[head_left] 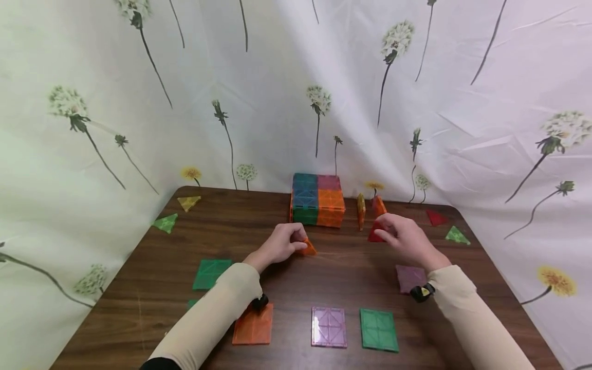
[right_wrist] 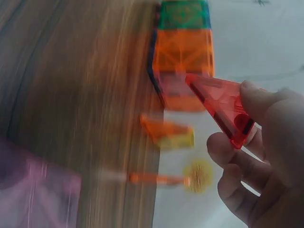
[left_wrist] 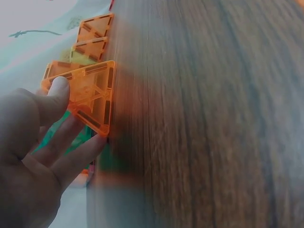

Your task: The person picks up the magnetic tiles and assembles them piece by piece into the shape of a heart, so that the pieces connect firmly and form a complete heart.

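My left hand pinches an orange triangular magnetic tile between thumb and fingers, low over the middle of the table. The tile stands tilted up, one edge close to the wood; whether it touches, I cannot tell. Farther right, my right hand holds a red triangular magnetic tile by one side, its tip pointing away from the fingers. Behind and between the hands stands a box of magnetic tiles in blue, green, orange and purple. Upright beside it are a yellow tile and an orange tile.
Square tiles lie flat nearer me: green, orange, purple, another green and another purple. Triangles lie near the left edge, one yellow, and near the right, one red. A dandelion-print curtain hangs behind the table.
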Demonstrator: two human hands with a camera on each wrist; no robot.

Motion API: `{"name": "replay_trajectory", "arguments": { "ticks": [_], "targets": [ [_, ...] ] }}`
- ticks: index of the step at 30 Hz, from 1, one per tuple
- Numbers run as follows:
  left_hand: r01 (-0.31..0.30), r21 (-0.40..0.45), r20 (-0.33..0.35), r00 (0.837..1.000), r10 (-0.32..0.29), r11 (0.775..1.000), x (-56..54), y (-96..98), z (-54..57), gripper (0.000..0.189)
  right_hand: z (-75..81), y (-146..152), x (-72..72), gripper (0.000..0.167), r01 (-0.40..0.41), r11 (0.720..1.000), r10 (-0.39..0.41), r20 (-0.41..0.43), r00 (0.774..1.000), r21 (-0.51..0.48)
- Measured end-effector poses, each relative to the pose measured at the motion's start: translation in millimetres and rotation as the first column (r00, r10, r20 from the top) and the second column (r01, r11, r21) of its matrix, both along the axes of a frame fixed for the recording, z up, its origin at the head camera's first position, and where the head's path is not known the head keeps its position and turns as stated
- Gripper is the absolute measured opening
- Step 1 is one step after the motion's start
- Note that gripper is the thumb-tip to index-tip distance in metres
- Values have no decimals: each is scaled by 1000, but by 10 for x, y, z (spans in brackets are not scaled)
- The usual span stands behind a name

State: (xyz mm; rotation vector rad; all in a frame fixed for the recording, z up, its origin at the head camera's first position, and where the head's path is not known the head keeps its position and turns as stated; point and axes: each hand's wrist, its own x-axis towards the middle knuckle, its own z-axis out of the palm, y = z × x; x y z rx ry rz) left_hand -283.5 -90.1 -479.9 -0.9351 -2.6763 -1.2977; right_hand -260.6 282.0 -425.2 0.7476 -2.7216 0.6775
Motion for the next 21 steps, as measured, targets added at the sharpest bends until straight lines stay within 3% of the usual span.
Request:
{"name": "replay_trajectory", "arguments": {
  "ticks": [8,15,21],
  "targets": [
    [-15,-4,34,999,15,1000,-7,60,-6,13,-73,-520,-140,14,-178,983,178,3,984,37],
    [-38,-9,41,998,38,999,-6,111,1,12,-119,-914,-171,15,-260,964,258,41,965,62],
    [-41,-7,52,998,41,999,-19,129,-13,11,-204,-1084,-150,14,-292,954,288,58,956,65]
  ]
}}
